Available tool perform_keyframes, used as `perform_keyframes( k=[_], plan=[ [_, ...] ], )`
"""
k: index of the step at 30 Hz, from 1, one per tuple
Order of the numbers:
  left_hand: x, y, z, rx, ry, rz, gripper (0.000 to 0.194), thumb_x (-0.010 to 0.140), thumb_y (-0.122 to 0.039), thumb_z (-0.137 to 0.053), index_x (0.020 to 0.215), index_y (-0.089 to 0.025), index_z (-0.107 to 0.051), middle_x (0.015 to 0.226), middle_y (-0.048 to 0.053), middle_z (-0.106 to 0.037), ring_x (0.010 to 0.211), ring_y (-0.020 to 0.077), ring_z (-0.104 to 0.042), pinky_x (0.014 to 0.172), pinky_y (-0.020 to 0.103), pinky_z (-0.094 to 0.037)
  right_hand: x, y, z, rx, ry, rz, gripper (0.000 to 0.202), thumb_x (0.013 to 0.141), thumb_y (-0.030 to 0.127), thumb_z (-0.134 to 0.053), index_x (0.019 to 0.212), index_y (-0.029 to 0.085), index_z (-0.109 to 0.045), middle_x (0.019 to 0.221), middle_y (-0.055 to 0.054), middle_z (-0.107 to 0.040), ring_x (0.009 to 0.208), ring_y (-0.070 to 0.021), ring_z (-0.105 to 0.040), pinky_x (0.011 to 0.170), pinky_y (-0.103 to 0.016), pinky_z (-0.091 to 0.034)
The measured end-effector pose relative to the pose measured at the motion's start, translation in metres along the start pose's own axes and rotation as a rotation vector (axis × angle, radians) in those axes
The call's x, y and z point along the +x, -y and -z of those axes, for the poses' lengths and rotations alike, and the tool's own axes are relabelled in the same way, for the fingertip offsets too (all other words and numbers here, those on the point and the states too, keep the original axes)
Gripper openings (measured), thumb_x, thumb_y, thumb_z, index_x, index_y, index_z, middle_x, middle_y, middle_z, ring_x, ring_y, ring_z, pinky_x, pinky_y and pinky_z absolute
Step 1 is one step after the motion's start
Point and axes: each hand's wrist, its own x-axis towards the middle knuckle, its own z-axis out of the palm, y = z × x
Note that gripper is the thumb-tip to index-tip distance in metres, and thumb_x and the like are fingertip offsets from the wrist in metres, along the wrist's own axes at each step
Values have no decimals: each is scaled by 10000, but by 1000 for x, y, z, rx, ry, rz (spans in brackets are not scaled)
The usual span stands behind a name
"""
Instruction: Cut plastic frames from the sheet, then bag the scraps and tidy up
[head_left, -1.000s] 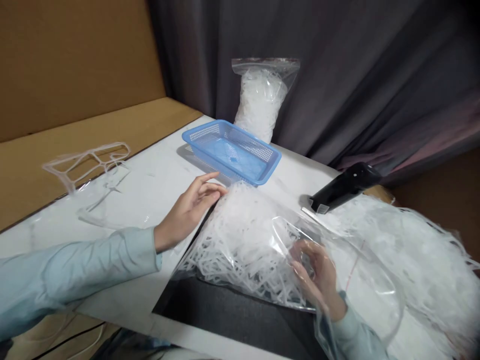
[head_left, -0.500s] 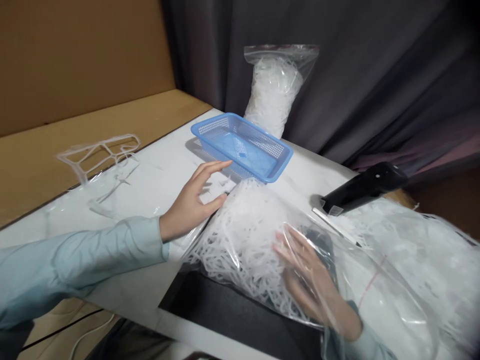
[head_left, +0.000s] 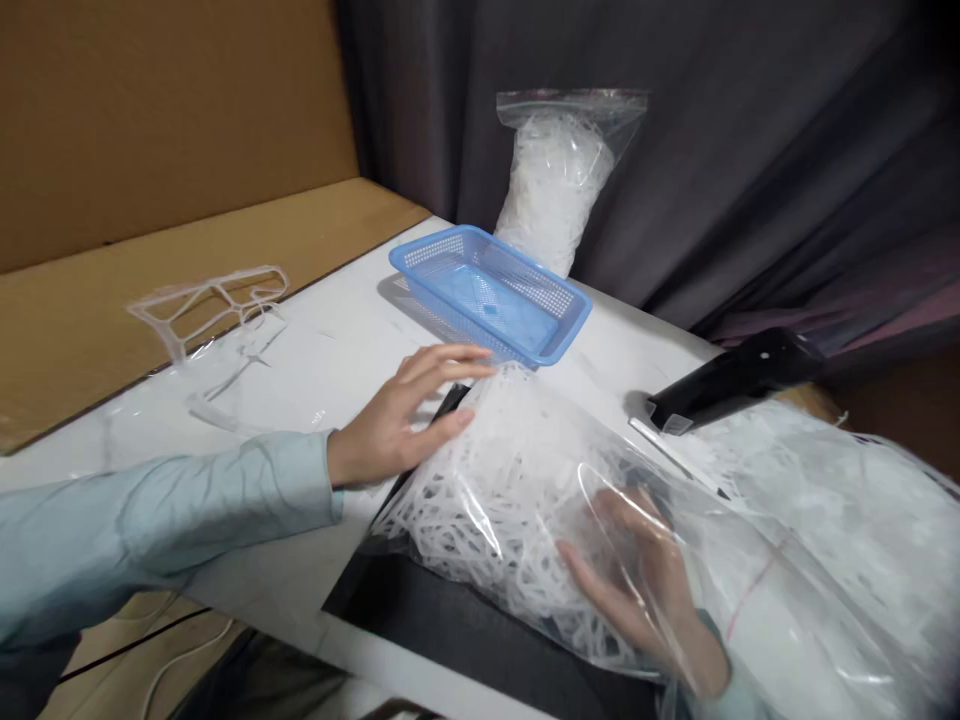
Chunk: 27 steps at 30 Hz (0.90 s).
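Observation:
A clear zip bag lies on its side with white shredded paper filling its far left end. My right hand is inside the bag, seen through the plastic, its thumb and fingers spread against the near side of the shreds. Its fingertips are partly blurred by the film. Outside, my left hand rests with loose, stretched fingers at the bag's closed left end, fingertips touching the plastic. Beneath the bag is a flat black sheet.
Beyond the bag sits a blue mesh basket. A filled zip bag stands behind it. A black object and a heap of white shreds are at right. Clear plastic with white strips lies at left on the white table.
My left hand has come down and rightward onto the bag's end. Inside the bag, my right hand's fingers have bent and shifted rightward, away from the shreds.

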Motion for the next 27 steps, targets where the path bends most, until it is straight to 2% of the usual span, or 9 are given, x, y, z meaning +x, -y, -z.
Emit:
perform_keyframes(
  k=[3,6,10,13,17,20,22,25,27],
  plan=[
    [-6,-2,-1,-4,281,-114,600,888,-385,-640,1440,-311,-416,1536,75,-391,1413,288,-346,1169,491,-251,3,0,1,-142,123,141,529,899,253,-592,1410,274,-457,1471,-101,-454,1365,-327,-431,1055,-548,-442],
    [-9,0,-4,-10,463,-135,891,805,-542,-707,1535,-321,-246,1594,86,-299,1474,313,-235,1216,504,-121,11,2,4,-222,303,223,434,924,250,-506,1357,280,-526,1485,-63,-473,1421,-330,-358,1144,-572,-319],
    [-8,3,-5,-6,532,-129,1089,741,-632,-727,1569,-301,-102,1605,103,-272,1483,319,-217,1225,516,-10,20,6,6,-153,185,192,136,899,236,-503,938,234,-633,1059,-66,-698,1117,-281,-600,1036,-506,-418],
    [-7,4,-4,-31,574,-77,1156,714,-647,-740,1572,-297,-50,1615,109,-242,1480,336,-221,1217,543,19,22,9,7,-88,3,183,183,891,153,-530,724,227,-544,679,3,-603,753,-191,-623,815,-385,-506],
    [-8,4,-3,-66,594,-55,1175,695,-618,-770,1569,-296,-54,1619,114,-223,1480,360,-202,1211,576,9,16,9,3,-59,-143,95,304,863,63,-604,652,219,-452,542,63,-432,530,-114,-503,593,-268,-466],
    [-8,2,-5,-129,528,5,1118,701,-586,-780,1557,-254,-142,1604,149,-236,1466,376,-220,1209,575,-123,8,5,-1,-86,-223,-48,198,840,174,-693,795,221,-506,598,70,-465,504,-104,-493,527,-256,-460],
    [-7,1,-7,-235,407,124,902,798,-526,-716,1513,-237,-248,1564,159,-302,1398,338,-364,1160,523,-305,5,4,-2,-72,-197,-113,207,844,216,-698,982,205,-544,635,71,-479,505,-100,-503,521,-251,-471],
    [-3,0,-10,-419,230,399,570,918,-447,-581,1397,-222,-372,1402,143,-475,1002,201,-644,873,384,-548,10,5,2,-66,-52,-78,417,893,203,-616,1293,203,-500,680,61,-483,533,-102,-519,532,-247,-474],
    [0,-1,-11,-507,255,546,472,917,-467,-571,1283,-193,-456,1160,89,-595,726,130,-629,641,294,-548,16,8,7,-71,80,-38,513,929,202,-542,1426,227,-420,719,41,-508,570,-115,-541,551,-257,-479]
  ],
)
